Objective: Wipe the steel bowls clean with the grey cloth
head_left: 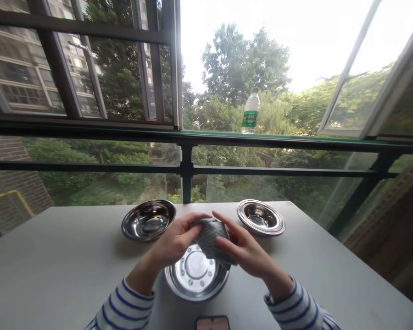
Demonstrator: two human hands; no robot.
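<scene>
Between my two hands is a grey textured cloth (211, 239), bunched up and partly covered by my fingers. My left hand (181, 236) grips its left side, thumb in front. On the right side, my right hand (239, 243) pinches it with the thumb pressed on the near face. The cloth is above a shiny metal bowl (197, 293) and hides part of its far right rim. Round marks ring the flat centre of that bowl. Whether the cloth touches the bowl I cannot tell.
A wide metal bowl (132, 224) stands at the back left of the white table (72, 270), and metal bowls (278, 227), apparently stacked, at the back right. A phone (212, 323) lies at the near edge. Beyond a dark railing (141, 168), a plastic bottle (250, 118) stands upright on the ledge.
</scene>
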